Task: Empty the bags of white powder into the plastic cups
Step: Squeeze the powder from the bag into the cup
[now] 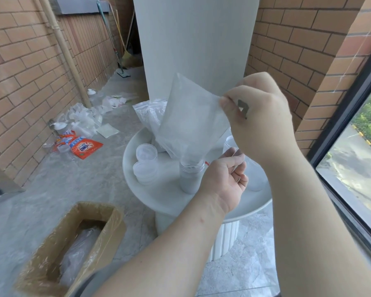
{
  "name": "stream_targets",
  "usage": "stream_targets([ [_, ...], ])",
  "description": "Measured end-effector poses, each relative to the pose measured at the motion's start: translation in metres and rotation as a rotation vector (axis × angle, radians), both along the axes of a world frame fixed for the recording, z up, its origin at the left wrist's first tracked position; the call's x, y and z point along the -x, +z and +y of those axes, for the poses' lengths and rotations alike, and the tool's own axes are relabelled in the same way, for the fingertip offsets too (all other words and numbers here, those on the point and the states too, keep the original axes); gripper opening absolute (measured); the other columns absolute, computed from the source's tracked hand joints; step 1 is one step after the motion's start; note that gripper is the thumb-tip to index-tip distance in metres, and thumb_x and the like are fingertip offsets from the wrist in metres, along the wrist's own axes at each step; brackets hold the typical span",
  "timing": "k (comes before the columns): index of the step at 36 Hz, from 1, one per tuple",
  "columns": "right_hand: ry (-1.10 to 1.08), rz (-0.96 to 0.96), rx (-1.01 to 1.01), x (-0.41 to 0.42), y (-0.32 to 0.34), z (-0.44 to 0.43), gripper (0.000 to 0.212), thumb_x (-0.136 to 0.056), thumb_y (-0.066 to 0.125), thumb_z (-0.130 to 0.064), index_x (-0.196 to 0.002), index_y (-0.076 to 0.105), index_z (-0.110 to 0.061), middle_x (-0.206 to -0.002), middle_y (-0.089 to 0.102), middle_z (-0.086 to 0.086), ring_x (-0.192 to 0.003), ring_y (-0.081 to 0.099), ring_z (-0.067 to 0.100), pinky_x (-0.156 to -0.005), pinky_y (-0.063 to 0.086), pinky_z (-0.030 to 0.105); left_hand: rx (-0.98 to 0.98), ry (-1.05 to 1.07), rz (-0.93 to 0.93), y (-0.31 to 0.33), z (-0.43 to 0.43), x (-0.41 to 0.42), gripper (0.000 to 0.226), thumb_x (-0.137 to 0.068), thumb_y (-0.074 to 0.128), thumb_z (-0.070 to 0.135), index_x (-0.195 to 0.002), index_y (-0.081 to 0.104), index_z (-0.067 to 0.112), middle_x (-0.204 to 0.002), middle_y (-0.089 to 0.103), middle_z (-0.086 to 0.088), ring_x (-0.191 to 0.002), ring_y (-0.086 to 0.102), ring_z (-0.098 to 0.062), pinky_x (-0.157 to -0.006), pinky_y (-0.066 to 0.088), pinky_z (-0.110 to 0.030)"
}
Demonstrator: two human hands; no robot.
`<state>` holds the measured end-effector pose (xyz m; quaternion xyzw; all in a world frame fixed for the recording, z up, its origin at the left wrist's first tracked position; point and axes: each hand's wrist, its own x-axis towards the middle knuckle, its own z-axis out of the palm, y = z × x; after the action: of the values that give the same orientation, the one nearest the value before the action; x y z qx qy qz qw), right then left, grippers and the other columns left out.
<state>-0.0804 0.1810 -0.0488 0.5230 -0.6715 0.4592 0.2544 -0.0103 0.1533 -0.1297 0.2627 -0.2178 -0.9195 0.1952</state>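
Brick-walled balcony, round white table (150, 189) up front. Bag (191, 125) held up above it, tilted, long axis running from high corner down to low corner, the low corner sitting right at the mouth of the open cup (190, 181). Right hand (259, 116) pinching the top corner, higher and farther off. Left hand (225, 181) lower, just beside the cup, fingers curled on the bag's bottom edge (thin film, hard to make out). Pouring, by the look of it; more lift from the right probably needed.

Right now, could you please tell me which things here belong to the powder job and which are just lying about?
Job: bag of powder, pinched by right hand and left hand; plastic cup under it; spare bags.
Lying about: orange detergent pouch; cardboard box; mop; plastic litter by the wall.
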Motion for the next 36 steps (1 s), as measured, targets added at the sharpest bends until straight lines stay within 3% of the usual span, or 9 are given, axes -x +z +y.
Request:
stream_targets([
  [36, -0.027, -0.005, -0.001, -0.0025, -0.0005, 0.0028, 0.023, -0.093, 0.057, -0.034, -0.088, 0.073, -0.017, -0.105, 0.059, 0.004, -0.084, 0.059, 0.028, -0.068, 0.052, 0.053, -0.011, 0.012, -0.001, 0.0003, -0.0006, -0.0005, 0.029, -0.083, 0.054, -0.005, -0.088, 0.062, 0.022, -0.072, 0.065, 0.009, -0.053, 0.051, -0.009, -0.064, 0.034, -0.022],
])
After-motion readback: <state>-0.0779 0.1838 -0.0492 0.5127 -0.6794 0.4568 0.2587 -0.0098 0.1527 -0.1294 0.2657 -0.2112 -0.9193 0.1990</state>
